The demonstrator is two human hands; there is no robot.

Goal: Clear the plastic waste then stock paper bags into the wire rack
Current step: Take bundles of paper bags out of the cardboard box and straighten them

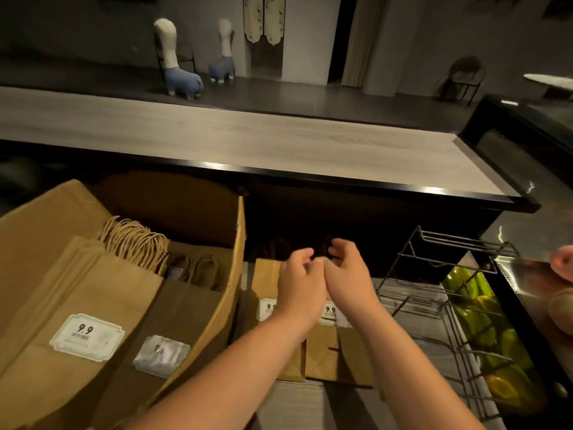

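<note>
A cardboard box [214,274] holds brown paper bags [77,305] with twine handles, labelled "9.9". Right of it, more "9.9" bags [322,355] lie flat on the surface beside the wire rack [434,290]. Above them, left hand [300,287] and right hand [348,277] meet, fingers curled; whether they grip anything is unclear.

Both hands meet at centre: the left hand [299,282] and right hand [348,274], fingers curled, over a small stack of paper bags [322,352] lying flat. At nine o'clock a cardboard box [217,305] holds more bags. At three o'clock stands the wire rack [440,274].
</note>
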